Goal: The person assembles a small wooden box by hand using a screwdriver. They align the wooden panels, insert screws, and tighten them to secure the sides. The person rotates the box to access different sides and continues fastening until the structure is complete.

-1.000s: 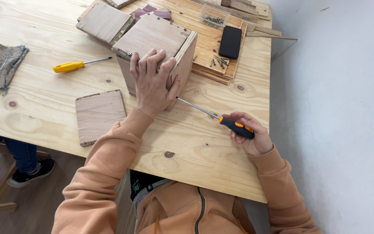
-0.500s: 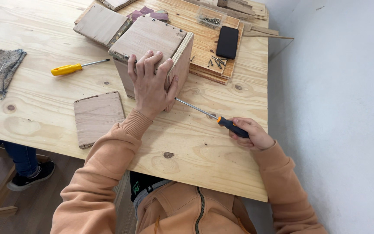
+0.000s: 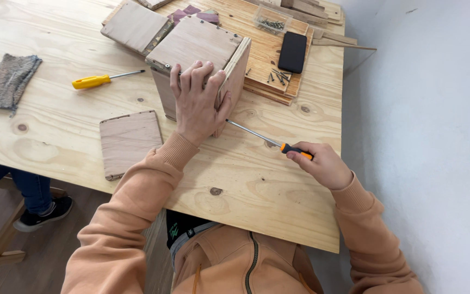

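Observation:
A small wooden box (image 3: pixel 197 46) stands on the plywood table (image 3: pixel 55 130). My left hand (image 3: pixel 198 103) lies flat over its near face, fingers curled onto the top edge, pressing it down. My right hand (image 3: pixel 322 163) grips the orange and black handle of a long screwdriver (image 3: pixel 267 140). Its shaft points up and left, and the tip meets the box's lower right corner beside my left thumb. Both arms wear orange sleeves.
A loose wooden panel (image 3: pixel 128 141) lies left of my left arm. A yellow screwdriver (image 3: pixel 101 80) and a grey cloth (image 3: pixel 11 79) lie further left. Behind the box are another wooden piece (image 3: pixel 134 24), scattered screws (image 3: pixel 278 76), a black phone (image 3: pixel 292 51) and a screw container (image 3: pixel 270 20). Someone's shoe (image 3: pixel 42 215) shows under the table.
My right hand has slid the screwdriver slightly up and inward toward the box. My left hand stays pressed on the box.

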